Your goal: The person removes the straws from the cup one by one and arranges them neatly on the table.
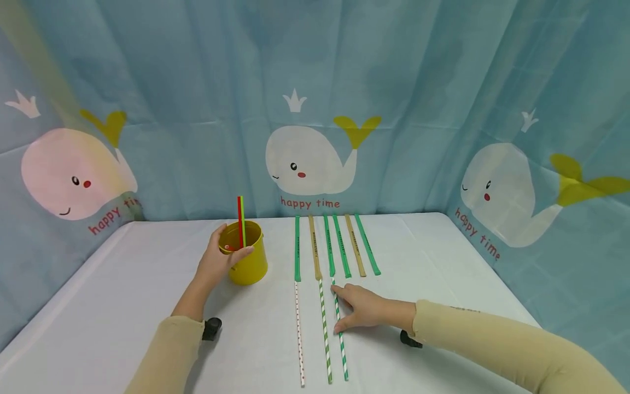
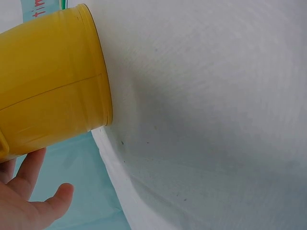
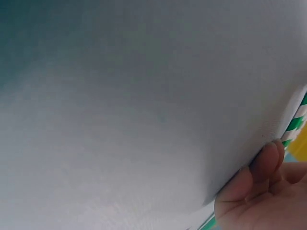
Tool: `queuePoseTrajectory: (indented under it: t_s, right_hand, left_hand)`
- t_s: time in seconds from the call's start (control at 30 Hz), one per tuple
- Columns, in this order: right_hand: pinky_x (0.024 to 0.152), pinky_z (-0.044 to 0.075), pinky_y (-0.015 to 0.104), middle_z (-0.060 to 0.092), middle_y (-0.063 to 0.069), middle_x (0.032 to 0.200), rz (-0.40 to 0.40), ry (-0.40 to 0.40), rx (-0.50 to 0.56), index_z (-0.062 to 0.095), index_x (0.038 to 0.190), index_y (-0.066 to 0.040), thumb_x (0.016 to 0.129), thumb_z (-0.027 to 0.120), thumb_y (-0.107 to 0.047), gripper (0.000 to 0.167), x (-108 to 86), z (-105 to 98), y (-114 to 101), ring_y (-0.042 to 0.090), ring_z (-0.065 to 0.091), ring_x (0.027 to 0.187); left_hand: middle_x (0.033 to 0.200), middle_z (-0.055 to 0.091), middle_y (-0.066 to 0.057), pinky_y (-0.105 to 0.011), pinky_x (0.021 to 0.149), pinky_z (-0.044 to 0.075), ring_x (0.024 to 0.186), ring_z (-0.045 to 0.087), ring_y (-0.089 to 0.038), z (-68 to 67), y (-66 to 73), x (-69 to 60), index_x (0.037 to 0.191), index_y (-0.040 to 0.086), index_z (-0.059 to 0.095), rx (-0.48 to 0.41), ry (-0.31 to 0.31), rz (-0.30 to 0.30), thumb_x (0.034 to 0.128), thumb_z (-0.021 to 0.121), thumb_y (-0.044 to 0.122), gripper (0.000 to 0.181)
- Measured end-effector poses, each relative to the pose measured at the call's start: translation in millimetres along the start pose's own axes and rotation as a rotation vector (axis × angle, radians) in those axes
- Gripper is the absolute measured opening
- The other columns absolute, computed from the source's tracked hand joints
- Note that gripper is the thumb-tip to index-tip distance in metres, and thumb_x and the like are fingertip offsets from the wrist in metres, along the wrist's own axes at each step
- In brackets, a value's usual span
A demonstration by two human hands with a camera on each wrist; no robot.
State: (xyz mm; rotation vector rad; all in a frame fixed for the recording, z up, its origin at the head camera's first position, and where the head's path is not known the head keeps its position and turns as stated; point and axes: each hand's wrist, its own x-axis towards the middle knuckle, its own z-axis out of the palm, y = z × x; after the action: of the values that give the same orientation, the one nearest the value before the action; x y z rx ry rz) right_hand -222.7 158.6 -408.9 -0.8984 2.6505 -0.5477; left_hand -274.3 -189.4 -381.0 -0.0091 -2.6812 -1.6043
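Observation:
My left hand [image 1: 216, 260] holds a yellow bucket [image 1: 256, 264] by its near left side, fingers at the rim and thumb across the front. A red straw [image 1: 240, 219] and a light green straw [image 1: 243, 230] stand up in the bucket. Its yellow wall [image 2: 53, 72] fills the upper left of the left wrist view. My right hand [image 1: 364, 307] touches a green-and-white striped straw [image 1: 343, 355] lying on the table, index fingertip near its far end and thumb lower down. Left of it lie a second green striped straw [image 1: 325, 339] and a red-dotted white straw [image 1: 299, 339].
Several slim wrapped sticks lie in a row behind the straws, among them a green one [image 1: 297, 246] and a tan one [image 1: 315, 246]. A white cloth [image 1: 256, 339] covers the table. Blue curtains [image 1: 221, 164] with whale prints stand at the back and sides.

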Motion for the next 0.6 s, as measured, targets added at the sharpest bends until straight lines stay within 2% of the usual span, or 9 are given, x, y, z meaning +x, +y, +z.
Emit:
queuePoseTrajectory:
  t_s: [0.4, 0.5, 0.6]
  right_hand:
    - [0.064, 0.032, 0.026, 0.043, -0.001, 0.084, 0.017, -0.021, 0.063, 0.033, 0.145, 0.01, 0.078, 0.081, -0.036, 0.094, 1.7, -1.5, 5.2, 0.011, 0.038, 0.075]
    - [0.061, 0.03, 0.025, 0.043, 0.0, 0.081, 0.012, -0.027, 0.116, 0.03, 0.146, 0.01, 0.079, 0.081, -0.034, 0.095, 1.3, -4.3, 5.6, 0.01, 0.037, 0.071]
    - [0.059, 0.033, 0.024, 0.047, 0.0, 0.079, 0.036, -0.046, 0.213, 0.024, 0.149, 0.009, 0.083, 0.078, -0.031, 0.094, 2.0, -9.9, 6.6, 0.009, 0.04, 0.068]
  left_hand:
    - [0.156, 0.017, -0.023, -0.058, 0.109, 0.029, 0.138, 0.025, -0.041, -0.4, -1.3, 1.4, 0.156, 0.013, -0.006, 0.01, 0.001, 0.007, 0.086, 0.067, 0.055, 0.109]
    - [0.156, 0.018, -0.023, -0.058, 0.109, 0.029, 0.138, 0.025, -0.041, -0.5, -1.5, 1.8, 0.156, 0.013, -0.005, 0.005, 0.0, 0.007, 0.086, 0.067, 0.055, 0.109]
    - [0.155, 0.018, -0.023, -0.058, 0.109, 0.029, 0.137, 0.025, -0.042, 0.2, -1.1, 1.4, 0.156, 0.013, -0.005, 0.002, -0.003, 0.008, 0.0873, 0.066, 0.053, 0.107]
